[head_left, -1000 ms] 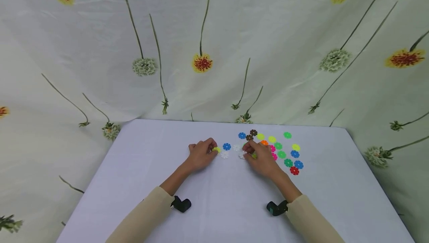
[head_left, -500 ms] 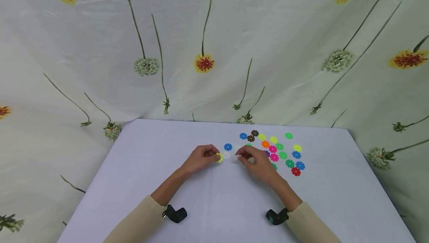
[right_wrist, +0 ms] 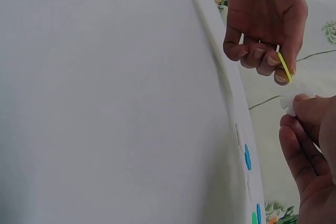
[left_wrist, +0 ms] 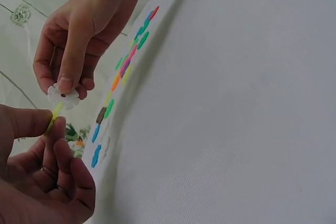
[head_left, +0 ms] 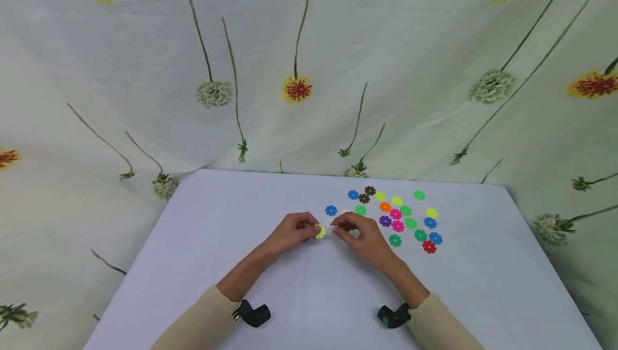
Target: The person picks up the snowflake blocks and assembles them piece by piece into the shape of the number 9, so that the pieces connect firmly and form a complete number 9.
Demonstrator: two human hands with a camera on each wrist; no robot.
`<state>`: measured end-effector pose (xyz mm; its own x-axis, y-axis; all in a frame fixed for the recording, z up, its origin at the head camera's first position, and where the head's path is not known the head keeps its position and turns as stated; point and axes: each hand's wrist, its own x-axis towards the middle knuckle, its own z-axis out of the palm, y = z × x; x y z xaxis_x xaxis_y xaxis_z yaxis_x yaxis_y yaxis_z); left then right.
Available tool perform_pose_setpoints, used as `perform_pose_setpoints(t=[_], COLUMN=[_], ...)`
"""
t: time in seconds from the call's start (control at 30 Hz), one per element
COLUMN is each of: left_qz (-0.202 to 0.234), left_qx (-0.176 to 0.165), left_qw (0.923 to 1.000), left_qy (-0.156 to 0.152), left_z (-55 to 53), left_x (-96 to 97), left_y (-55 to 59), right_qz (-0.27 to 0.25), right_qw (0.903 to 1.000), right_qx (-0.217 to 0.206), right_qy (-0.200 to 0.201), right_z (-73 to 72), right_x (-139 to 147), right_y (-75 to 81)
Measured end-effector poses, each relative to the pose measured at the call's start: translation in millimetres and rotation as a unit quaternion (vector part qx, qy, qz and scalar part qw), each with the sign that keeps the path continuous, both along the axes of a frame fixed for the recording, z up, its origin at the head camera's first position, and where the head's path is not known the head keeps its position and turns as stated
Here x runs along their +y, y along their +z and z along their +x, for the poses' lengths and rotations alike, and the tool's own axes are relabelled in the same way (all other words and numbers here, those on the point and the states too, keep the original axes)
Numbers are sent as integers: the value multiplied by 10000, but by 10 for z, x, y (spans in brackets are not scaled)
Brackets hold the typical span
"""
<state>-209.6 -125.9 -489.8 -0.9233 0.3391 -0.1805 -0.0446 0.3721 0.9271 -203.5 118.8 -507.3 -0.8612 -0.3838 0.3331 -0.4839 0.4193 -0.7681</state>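
Note:
My left hand [head_left: 291, 233] pinches a yellow flower-shaped notched disc [head_left: 321, 231] between thumb and index finger. Opposite it, my right hand [head_left: 361, 233] pinches a white disc [left_wrist: 63, 97] of the same notched shape. Both are held up over the table, the white one facing the yellow disc's edge. From the left wrist, the yellow disc [left_wrist: 54, 118] shows nearly edge-on, its upper end right at the white disc's rim. Seen from the right wrist, the white disc [right_wrist: 288, 103] is partly covered by the thumb, just under the yellow one [right_wrist: 285, 67].
Several more notched discs lie on the white table [head_left: 217, 205] behind and to the right of the hands, among them a blue one [head_left: 330, 210], a purple one [head_left: 385, 221] and a red one [head_left: 429, 247]. A flower-printed cloth [head_left: 260, 44] hangs behind the table.
The left hand has lifted the yellow disc off the table and drawn it nearer. The right hand has picked up a white disc and moved left, so the two discs now nearly meet.

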Motion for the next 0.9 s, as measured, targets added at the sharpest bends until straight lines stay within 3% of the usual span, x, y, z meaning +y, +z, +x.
perform_pose_setpoints(t=[0.4,0.63,0.9], left_qz=[111,144,280], left_qx=[-44,-89,-236], left_qw=[9998,9999,9993], left_qy=[169,26,-1], left_z=[20,42,46], left_x=[61,73,99], left_y=[-9,-11,-12], right_qz=[200,364,632], right_qw=[9997,9991,9960], right_qx=[139,166,633], right_qy=[-35,160,79], right_z=[38,49,82], right_x=[-9,-2,-10], right_y=[35,36,95])
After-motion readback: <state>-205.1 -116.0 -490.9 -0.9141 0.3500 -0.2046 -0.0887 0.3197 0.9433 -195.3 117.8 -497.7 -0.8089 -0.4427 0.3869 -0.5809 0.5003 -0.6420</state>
